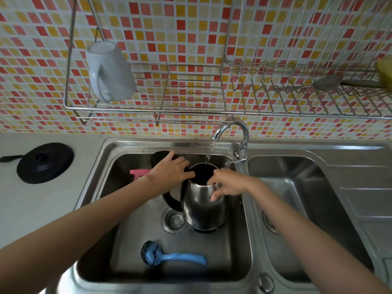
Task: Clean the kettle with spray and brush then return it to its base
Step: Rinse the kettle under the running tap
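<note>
A steel kettle (201, 211) with a black handle stands upright in the left sink basin (131, 230), its black lid (158, 159) flipped open behind it. Water runs from the tap (232, 128) into its open mouth. My left hand (169, 175) rests on the top of the handle and the open lid, fingers spread. My right hand (228, 184) pinches the kettle's rim on the spout side, fingers curled down the steel wall. A blue brush (176, 256) lies at the basin's front. A pink spray bottle (139, 174) is partly hidden behind my left forearm. The black kettle base (45, 162) sits on the counter at left.
A drain strainer (175, 220) lies just left of the kettle. A second basin (301, 200) is to the right. Wire racks (148, 111) hang on the tiled wall above the sink, holding a white mug (110, 71).
</note>
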